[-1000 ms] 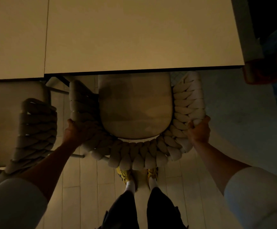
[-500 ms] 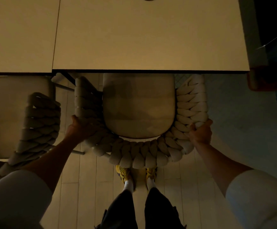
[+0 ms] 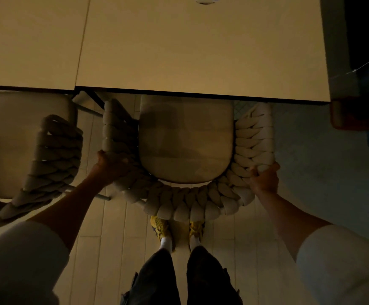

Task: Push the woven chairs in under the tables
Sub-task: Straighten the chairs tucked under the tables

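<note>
A woven chair with a thick braided cream back and a tan seat cushion stands directly below me. The front of its seat sits under the edge of the beige table. My left hand grips the left curve of the braided back. My right hand grips the right curve. A second woven chair stands at the left, its seat partly under the neighbouring table.
My feet in yellow shoes stand on pale floor tiles just behind the chair. A reddish-brown object sits beyond the table's right corner. A dark table leg shows between the two chairs. Open floor lies to the right.
The table edge now reaches slightly further over the front of the seat cushion. Both hands keep the same grip on the braided back.
</note>
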